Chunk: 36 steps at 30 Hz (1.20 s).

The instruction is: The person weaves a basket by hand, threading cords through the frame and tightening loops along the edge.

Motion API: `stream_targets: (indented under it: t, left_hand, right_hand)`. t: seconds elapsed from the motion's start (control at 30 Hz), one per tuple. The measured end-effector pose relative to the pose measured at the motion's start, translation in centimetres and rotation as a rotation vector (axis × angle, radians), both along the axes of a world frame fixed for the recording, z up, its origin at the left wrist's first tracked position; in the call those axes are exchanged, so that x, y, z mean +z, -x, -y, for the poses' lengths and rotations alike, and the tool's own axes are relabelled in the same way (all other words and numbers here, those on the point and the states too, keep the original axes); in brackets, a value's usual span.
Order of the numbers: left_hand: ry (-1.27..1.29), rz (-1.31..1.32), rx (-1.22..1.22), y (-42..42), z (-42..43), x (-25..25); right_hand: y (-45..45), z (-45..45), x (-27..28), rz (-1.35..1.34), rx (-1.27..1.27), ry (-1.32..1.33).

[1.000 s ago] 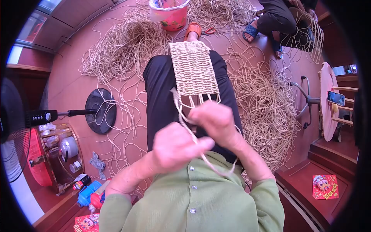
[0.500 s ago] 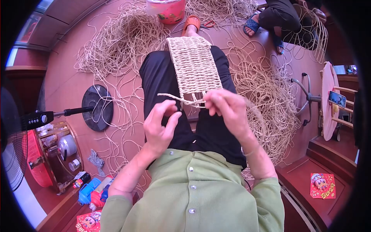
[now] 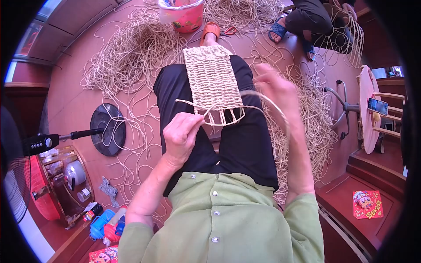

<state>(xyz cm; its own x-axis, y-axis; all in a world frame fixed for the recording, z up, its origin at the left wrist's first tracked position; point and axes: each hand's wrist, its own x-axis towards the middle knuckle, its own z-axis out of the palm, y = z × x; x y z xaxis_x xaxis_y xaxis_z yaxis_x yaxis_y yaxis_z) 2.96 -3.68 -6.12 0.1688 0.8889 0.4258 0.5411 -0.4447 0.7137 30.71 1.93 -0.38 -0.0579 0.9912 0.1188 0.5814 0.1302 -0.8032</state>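
Observation:
Across my thighs lies a cream woven cord panel, its weave tight at the far part. At its near end bare ribs and a curved rim show, with a short cord tail sticking out to the left. My left hand is closed, thumb and fingers pinching the panel's near left corner. Over my right knee, my right hand is raised and smeared by motion, so its fingers are unclear. A loose working cord arcs from the panel past my right wrist; whether that hand grips it I cannot make out.
Heaps of loose cord cover the floor on both sides. A pink bucket stands ahead, near red-handled pliers. Another person's sandalled foot is at upper right, beside a wire frame. A fan base sits left.
My right hand has left the panel's near end and swung up and right, with a cord loop arcing beside it. My left hand has closed onto the panel's near left corner.

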Motion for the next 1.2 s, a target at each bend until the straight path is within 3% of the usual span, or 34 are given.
stream_targets:
  t: [0.03, 0.1, 0.17, 0.2, 0.23, 0.27, 0.3, 0.33, 0.47, 0.67, 0.77, 0.83, 0.9, 1.1, 1.2]
  left_hand:
    - [0.023, -0.066, -0.033, 0.5, -0.1, 0.5]
    - [0.130, -0.143, -0.128, 1.4, -0.3, 1.1]
    - [0.147, -0.205, -0.226, 1.8, -0.6, 1.5]
    - [0.356, -0.386, -0.285, 2.0, -0.9, 3.1]
    - [0.395, -0.453, -0.343, 2.1, -1.3, 3.8]
    - [0.431, -0.518, -0.402, 2.0, -2.1, 4.2]
    - [0.465, -0.583, -0.458, 1.8, -2.8, 4.6]
    - [0.473, -0.618, -0.506, 1.8, -3.5, 5.1]
    - [0.484, -0.768, -0.576, 1.2, -4.1, 7.1]
    - [0.408, -0.451, -0.470, 2.3, -2.0, 5.4]
    - [0.407, -0.305, -0.335, 2.2, -0.3, 5.5]
    - [0.316, -0.037, -0.077, 1.3, 1.5, 4.9]
    - [0.284, 0.073, -0.046, 0.8, 3.3, 4.5]
    - [0.294, 0.019, -0.255, -0.6, 5.1, 2.3]
    - [0.245, 0.002, -0.305, -1.3, 5.2, 2.5]
  right_hand:
    - [-1.5, 0.7, -0.1, 0.291, -0.148, -0.256]
    - [-1.3, 4.9, 2.5, 0.113, -0.257, -0.216]
    - [0.8, 9.6, 2.4, -0.256, 0.131, 0.162]
    - [2.8, 11.1, 2.6, -0.485, 0.199, 0.574]
    - [4.2, 12.0, 0.9, -0.641, 0.308, 0.798]
    - [5.8, 12.7, -2.0, -0.799, 0.348, 0.897]
    - [7.7, 12.8, -5.2, -0.986, 0.204, 1.021]
    - [9.5, 12.3, -6.5, -1.115, 0.056, 1.018]
    - [12.0, 9.5, -10.3, -1.692, -0.006, 0.860]
    - [11.8, 8.6, -10.8, -1.664, 0.020, 0.831]
    - [11.8, 8.8, -10.6, -1.627, 0.075, 0.786]
    - [11.8, 9.2, -9.9, -1.623, 0.130, 0.796]
    - [11.0, 10.4, -9.6, -1.643, 0.165, 0.871]
    - [9.1, 12.3, -5.1, -1.845, 0.207, 0.976]
    - [8.8, 12.8, -5.6, -1.861, 0.045, 1.075]
